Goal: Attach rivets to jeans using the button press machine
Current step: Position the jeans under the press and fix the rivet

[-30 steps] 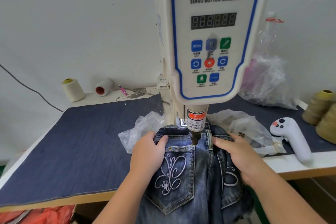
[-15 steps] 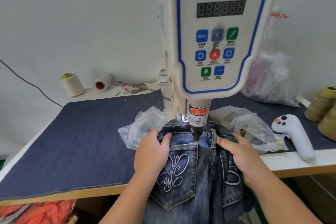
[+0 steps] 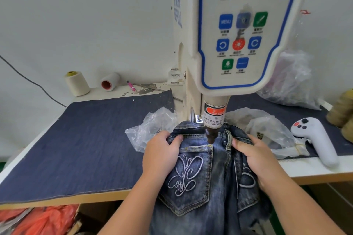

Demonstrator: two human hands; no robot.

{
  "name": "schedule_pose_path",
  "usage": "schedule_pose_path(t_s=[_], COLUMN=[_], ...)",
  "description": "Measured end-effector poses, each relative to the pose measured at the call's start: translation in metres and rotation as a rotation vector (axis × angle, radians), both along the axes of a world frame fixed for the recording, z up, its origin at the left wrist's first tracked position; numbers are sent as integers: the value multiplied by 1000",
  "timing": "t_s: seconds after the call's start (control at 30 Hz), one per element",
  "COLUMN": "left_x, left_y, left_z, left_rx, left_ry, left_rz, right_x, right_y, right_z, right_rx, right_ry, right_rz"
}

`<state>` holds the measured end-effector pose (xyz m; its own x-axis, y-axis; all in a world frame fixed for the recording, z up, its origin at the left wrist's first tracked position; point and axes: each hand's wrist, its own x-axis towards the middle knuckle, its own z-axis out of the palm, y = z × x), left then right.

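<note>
Faded blue jeans (image 3: 214, 192) with a white embroidered back pocket (image 3: 188, 175) hang over the table's front edge, waistband under the servo button machine (image 3: 236, 30). The machine's dark punch tip (image 3: 211, 137) touches the pocket's top right corner. My left hand (image 3: 162, 154) grips the waistband to the left of the punch, thumb curled over the cloth. To the right of the punch my right hand (image 3: 257, 158) holds the jeans beside a belt loop (image 3: 228, 142), fingers curled on the denim. No loose rivet is visible.
Dark denim cloth (image 3: 80, 143) covers the table on the left. Clear plastic bags (image 3: 152, 129) lie either side of the machine. A white handheld controller (image 3: 315, 139) rests at the right edge. Thread cones (image 3: 77, 84) stand at the back left, orange plastic (image 3: 42, 219) below the table.
The view has shifted closer to the machine. Both hands keep their grip on the waistband, and the punch tip now sits down on the pocket corner.
</note>
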<state>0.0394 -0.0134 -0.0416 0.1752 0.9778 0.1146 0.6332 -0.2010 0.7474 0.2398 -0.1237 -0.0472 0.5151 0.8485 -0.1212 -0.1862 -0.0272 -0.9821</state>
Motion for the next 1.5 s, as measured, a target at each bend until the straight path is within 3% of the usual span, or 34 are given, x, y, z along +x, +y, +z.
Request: schedule_pose_path(t_s=[0.6,1.03,1.5], left_x=[2,0,2], left_y=[-1,-4,-1], left_z=[0,-1,-4], left_rx=[24,38,12], left_ry=[23,-232,-182], left_rz=[-7,13,27], right_x=[-4,-8,-9], right_y=[11,6,1], right_z=[-5,5,0], right_rx=[-38,135,133], right_ry=[-105,1,59], right_rz=[-110,-75,-61])
